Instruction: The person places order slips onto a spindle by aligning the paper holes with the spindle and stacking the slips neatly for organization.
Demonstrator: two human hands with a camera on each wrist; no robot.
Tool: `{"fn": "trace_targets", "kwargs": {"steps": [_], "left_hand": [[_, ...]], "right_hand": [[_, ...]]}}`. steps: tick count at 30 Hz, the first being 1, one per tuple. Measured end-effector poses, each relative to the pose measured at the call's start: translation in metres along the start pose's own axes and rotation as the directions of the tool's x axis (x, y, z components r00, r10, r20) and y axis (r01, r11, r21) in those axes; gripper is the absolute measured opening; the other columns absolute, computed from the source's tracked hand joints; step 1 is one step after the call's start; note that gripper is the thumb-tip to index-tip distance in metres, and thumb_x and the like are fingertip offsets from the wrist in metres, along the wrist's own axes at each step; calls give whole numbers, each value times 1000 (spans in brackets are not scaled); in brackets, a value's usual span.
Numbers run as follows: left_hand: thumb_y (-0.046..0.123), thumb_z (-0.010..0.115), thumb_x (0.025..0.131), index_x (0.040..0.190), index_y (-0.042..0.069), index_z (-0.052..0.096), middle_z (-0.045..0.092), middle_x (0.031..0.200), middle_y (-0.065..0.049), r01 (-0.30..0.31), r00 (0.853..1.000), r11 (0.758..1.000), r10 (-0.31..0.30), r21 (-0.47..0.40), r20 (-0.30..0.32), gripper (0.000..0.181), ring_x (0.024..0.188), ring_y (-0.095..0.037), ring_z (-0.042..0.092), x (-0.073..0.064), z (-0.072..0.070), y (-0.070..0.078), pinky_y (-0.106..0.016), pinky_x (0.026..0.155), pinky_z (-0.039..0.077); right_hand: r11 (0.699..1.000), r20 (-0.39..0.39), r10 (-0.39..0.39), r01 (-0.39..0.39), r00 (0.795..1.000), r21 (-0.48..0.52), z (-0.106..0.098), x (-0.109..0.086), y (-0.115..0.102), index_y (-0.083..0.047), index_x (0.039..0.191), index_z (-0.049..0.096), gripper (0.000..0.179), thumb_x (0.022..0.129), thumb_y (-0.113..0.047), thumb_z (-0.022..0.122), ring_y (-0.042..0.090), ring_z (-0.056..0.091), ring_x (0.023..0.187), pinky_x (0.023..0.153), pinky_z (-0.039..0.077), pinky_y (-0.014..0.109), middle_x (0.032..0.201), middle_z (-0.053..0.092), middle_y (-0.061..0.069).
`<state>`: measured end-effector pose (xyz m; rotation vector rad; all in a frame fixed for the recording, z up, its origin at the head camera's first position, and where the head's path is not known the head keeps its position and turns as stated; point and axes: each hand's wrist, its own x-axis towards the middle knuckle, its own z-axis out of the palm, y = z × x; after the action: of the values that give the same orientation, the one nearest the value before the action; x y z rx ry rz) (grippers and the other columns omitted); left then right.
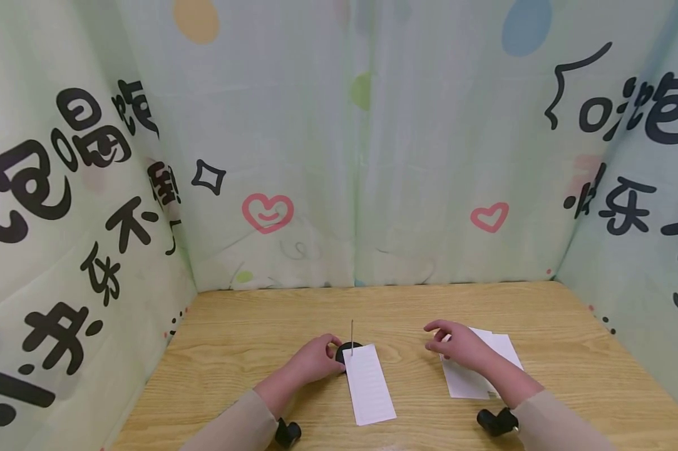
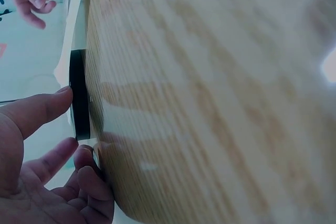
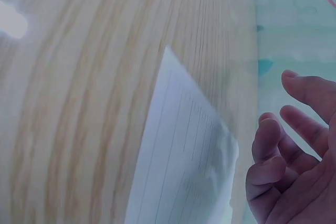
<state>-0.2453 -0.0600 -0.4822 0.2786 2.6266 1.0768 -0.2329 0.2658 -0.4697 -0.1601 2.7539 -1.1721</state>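
Note:
A receipt spike has a round black base [image 1: 340, 357] and a thin upright metal pin [image 1: 352, 332]. A lined white paper slip [image 1: 370, 389] is on the pin, its far end over the base and the rest reaching toward the near side. My left hand [image 1: 316, 359] holds the base at its left side. In the left wrist view the thumb and index fingertip touch the black disc [image 2: 80, 114]. Above some loose white papers [image 1: 466, 383] hovers my right hand [image 1: 461, 344], fingers loosely bent with nothing between them. A lined sheet [image 3: 181, 145] lies below it in the right wrist view.
Everything lies on a wooden table [image 1: 231, 332]. Patterned curtains [image 1: 316, 156] with hearts and black characters enclose its back and sides. Black wrist devices [image 1: 496, 422] sit under both sleeves.

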Motion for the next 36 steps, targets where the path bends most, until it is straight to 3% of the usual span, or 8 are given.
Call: {"fn": "trace_targets", "kwargs": {"steps": [13, 24, 36], "left_hand": [[17, 82, 82, 120, 10, 61, 53, 88, -6, -10, 1000, 1000, 10, 8, 4, 43, 79, -23, 50, 0, -1, -1, -38, 68, 40], [17, 82, 81, 119, 11, 61, 53, 89, -6, 7, 1000, 1000, -7, 5, 5, 44, 81, -23, 50, 3, 0, -2, -38, 70, 40], [17, 82, 81, 119, 11, 62, 53, 87, -6, 4, 1000, 1000, -4, 17, 12, 43, 79, -23, 50, 6, 1, -3, -37, 68, 40]], "right_hand": [[997, -56, 29, -33, 998, -71, -40, -12, 39, 1, 127, 57, 46, 91, -23, 72, 20, 56, 70, 61, 42, 33, 93, 58, 6], [990, -103, 102, -111, 989, -90, -71, -22, 75, 6, 129, 54, 51, 93, -26, 70, 21, 55, 72, 63, 43, 34, 98, 58, 12], [972, -100, 126, -143, 987, -187, -79, -19, 82, 9, 129, 54, 62, 90, -36, 72, 24, 47, 77, 63, 37, 35, 92, 53, 11]]}}
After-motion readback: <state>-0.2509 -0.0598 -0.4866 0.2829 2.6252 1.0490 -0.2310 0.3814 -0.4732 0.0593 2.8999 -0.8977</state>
